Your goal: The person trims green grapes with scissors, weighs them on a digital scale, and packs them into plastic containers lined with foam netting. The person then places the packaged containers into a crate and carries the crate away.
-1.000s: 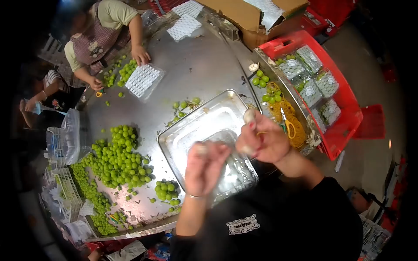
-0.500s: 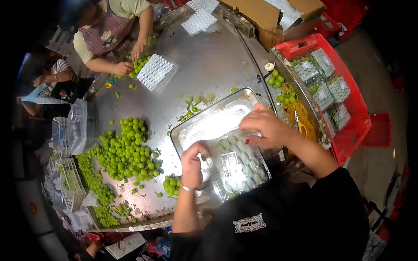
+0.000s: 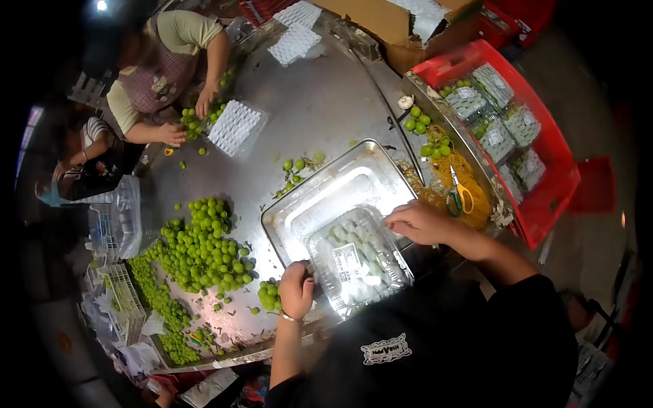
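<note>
A clear plastic clamshell box with a white printed label lies tilted in front of me, over the near part of a metal tray. White foam netting and green grapes show through its lid. My left hand is closed at the box's left edge, fingers curled and partly hidden. My right hand has its fingers pinched on the upper right corner of the box. A small bunch of green grapes lies beside my left wrist.
A large grape pile covers the table's left side. Scissors rest on yellow rubber bands at the right. A red crate holds several packed boxes. Across the table, a person handles grapes beside a foam-covered box.
My right hand has moved from above the lid out to the box's right corner. My left hand has shifted down along the left edge. The other person's hands have moved slightly.
</note>
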Action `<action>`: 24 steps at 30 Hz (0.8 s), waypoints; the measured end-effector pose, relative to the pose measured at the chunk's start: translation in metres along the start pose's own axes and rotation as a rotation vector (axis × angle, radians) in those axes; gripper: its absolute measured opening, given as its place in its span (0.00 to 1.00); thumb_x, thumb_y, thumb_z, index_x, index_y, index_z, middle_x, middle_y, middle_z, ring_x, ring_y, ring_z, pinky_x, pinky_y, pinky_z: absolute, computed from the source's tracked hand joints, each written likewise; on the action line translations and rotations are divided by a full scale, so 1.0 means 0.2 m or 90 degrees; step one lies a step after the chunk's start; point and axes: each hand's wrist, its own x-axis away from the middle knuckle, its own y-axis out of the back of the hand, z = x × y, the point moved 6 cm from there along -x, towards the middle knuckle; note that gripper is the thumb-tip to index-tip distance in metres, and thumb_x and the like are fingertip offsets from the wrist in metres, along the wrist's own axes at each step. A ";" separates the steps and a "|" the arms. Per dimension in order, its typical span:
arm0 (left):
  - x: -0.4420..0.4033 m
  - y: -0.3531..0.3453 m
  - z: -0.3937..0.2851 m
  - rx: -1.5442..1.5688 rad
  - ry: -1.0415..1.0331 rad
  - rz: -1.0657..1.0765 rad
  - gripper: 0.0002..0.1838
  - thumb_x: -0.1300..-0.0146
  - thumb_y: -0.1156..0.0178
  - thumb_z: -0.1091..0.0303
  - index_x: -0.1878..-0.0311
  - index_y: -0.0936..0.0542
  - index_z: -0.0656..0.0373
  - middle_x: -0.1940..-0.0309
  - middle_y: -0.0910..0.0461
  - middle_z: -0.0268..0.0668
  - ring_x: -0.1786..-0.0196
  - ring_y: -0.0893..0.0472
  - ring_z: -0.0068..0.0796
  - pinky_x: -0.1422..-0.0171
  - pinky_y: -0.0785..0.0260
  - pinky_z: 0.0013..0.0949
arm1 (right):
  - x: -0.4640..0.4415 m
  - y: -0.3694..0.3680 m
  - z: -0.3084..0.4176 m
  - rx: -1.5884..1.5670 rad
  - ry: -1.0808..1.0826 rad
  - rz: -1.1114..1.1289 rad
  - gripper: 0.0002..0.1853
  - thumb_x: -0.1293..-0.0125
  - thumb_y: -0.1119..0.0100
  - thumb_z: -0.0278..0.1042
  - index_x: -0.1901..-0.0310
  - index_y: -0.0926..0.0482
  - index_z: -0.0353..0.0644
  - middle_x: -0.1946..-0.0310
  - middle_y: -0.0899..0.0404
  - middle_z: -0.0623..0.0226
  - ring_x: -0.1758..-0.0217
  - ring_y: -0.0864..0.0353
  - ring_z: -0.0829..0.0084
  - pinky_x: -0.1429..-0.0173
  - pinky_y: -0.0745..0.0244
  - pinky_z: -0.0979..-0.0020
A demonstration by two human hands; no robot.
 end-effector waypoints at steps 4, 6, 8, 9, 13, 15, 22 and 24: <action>0.20 -0.05 -0.05 0.024 0.207 0.095 0.22 0.47 0.44 0.59 0.58 0.26 0.71 0.67 0.24 0.52 0.63 0.24 0.45 0.55 0.33 0.38 | 0.11 -0.07 0.17 0.043 -0.165 0.194 0.17 0.42 0.46 0.47 0.61 0.23 0.40 0.75 0.25 0.61 0.69 0.25 0.66 0.62 0.31 0.67; 0.27 -0.07 -0.10 0.162 0.407 0.136 0.22 0.45 0.43 0.63 0.54 0.28 0.72 0.66 0.22 0.49 0.63 0.23 0.34 0.55 0.32 0.33 | 0.22 -0.13 0.17 -0.082 -0.049 0.039 0.31 0.47 0.40 0.48 0.49 0.32 0.31 0.52 0.32 0.49 0.48 0.32 0.59 0.47 0.36 0.68; 0.19 -0.04 -0.29 0.162 0.396 0.123 0.21 0.46 0.43 0.68 0.52 0.29 0.72 0.68 0.22 0.46 0.64 0.23 0.27 0.58 0.32 0.28 | 0.26 -0.06 0.22 -0.032 0.031 -0.134 0.35 0.48 0.38 0.46 0.45 0.36 0.29 0.43 0.39 0.47 0.39 0.40 0.60 0.37 0.45 0.69; 0.14 -0.05 -0.34 0.170 0.348 0.140 0.22 0.46 0.43 0.70 0.49 0.31 0.71 0.69 0.23 0.43 0.65 0.24 0.26 0.59 0.32 0.26 | 0.27 -0.06 0.15 -0.266 -0.070 -0.152 0.36 0.48 0.37 0.43 0.42 0.39 0.31 0.37 0.48 0.49 0.32 0.51 0.63 0.33 0.54 0.66; -0.19 -0.08 -0.73 0.563 0.136 0.155 0.31 0.45 0.47 0.71 0.38 0.43 0.67 0.42 0.39 0.52 0.49 0.27 0.40 0.53 0.28 0.39 | 0.49 0.23 0.05 -0.974 -0.260 -0.369 0.30 0.41 0.48 0.37 0.39 0.43 0.38 0.42 0.39 0.60 0.38 0.40 0.68 0.38 0.42 0.66; -0.28 -0.01 -0.59 0.452 0.074 0.101 0.28 0.41 0.50 0.68 0.38 0.42 0.65 0.39 0.43 0.51 0.47 0.28 0.41 0.52 0.28 0.41 | 0.71 0.49 0.00 -0.805 -0.222 -0.537 0.27 0.38 0.55 0.44 0.40 0.42 0.40 0.43 0.36 0.61 0.41 0.36 0.67 0.39 0.38 0.63; -0.35 0.35 0.30 0.334 0.433 -0.102 0.14 0.36 0.54 0.65 0.49 0.29 0.59 0.53 0.25 0.36 0.55 0.24 0.27 0.56 0.29 0.28 | 1.63 1.22 -0.85 -0.150 -0.344 -0.631 0.32 0.50 0.41 0.21 0.41 0.40 0.33 0.47 0.32 0.65 0.45 0.34 0.74 0.42 0.39 0.75; -0.45 0.37 0.43 0.335 0.442 -0.100 0.13 0.37 0.53 0.65 0.51 0.28 0.58 0.56 0.24 0.35 0.57 0.24 0.26 0.56 0.30 0.28 | 1.53 1.24 -1.01 -0.193 -0.390 -0.347 0.31 0.46 0.41 0.32 0.41 0.39 0.33 0.45 0.33 0.60 0.42 0.36 0.69 0.38 0.43 0.72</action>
